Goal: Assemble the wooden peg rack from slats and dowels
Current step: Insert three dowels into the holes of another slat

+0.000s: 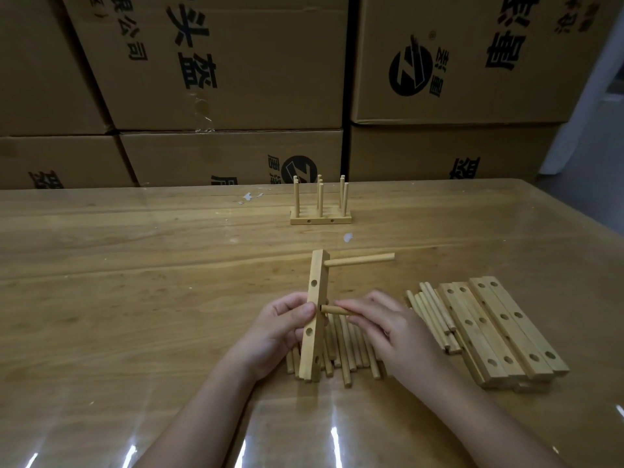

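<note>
Your left hand grips the slat standing on end on the table, a seated dowel already in its top hole, while your right hand pinches a second dowel at the middle hole's mouth, so your next move, I judge, is to push it squarely in.

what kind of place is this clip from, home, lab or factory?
Probably a small factory or warehouse assembly bench: printed cardboard boxes stacked wall-high behind the table, batches of identical slats and dowels, and a finished rack standing at the back.
</note>
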